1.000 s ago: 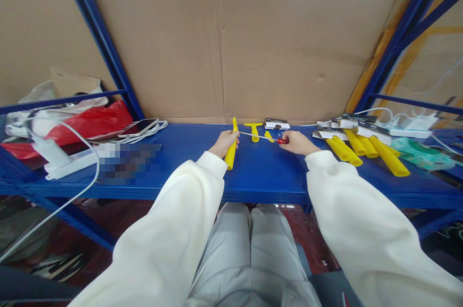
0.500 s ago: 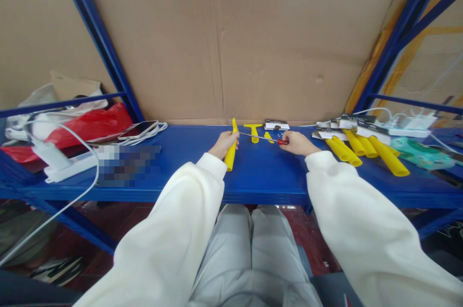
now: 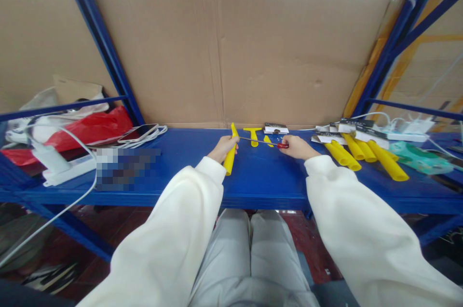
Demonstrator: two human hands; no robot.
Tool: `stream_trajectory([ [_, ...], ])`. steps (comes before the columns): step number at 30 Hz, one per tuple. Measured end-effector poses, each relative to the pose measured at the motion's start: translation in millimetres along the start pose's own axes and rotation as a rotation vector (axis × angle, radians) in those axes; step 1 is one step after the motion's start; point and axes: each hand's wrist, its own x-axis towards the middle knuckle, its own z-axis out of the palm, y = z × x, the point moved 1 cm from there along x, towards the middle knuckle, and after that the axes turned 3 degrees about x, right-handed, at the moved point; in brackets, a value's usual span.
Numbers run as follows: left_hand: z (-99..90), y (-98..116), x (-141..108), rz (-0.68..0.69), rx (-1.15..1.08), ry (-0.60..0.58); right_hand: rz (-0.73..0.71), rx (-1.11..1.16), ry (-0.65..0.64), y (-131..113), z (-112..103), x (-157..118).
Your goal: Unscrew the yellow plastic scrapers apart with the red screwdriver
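Observation:
My left hand [image 3: 223, 149] is closed round a yellow plastic handle [image 3: 229, 160], which stands tilted with its narrow tip up. In my right hand [image 3: 298, 146] is a screwdriver [image 3: 282, 145] with a red grip. Its thin shaft points left and its tip meets the yellow handle near my left fingers; the exact contact is too small to make out. Between the hands, farther back, lie a yellow T-shaped piece [image 3: 254, 138] and a small pointed yellow piece [image 3: 268, 140]. A small black-and-white box [image 3: 276, 128] is behind them.
Several yellow handles [image 3: 388, 162] with black-and-white packaging lie at right, beside a green plastic packet [image 3: 421, 156] and a white power strip [image 3: 408, 128]. A phone [image 3: 139, 133], cables, a red bag [image 3: 90, 128] and another power strip [image 3: 68, 169] are at left. Cardboard [image 3: 267, 56] backs the blue table [image 3: 188, 167].
The camera view has tilted up slightly, so the scene sits a little lower. Both hands keep their grips, and the screwdriver still touches the yellow handle.

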Motion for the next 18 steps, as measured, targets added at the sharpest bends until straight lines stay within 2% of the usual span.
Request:
stream_trajectory([
  [9,-1.3,-3,4,-0.002,-0.004,0.01,0.053,0.073,-0.025,4,-5,0],
  [18,-1.6,-2,4,-0.001,0.008,0.012,-0.032,0.337,-0.149,14,-10,-3],
])
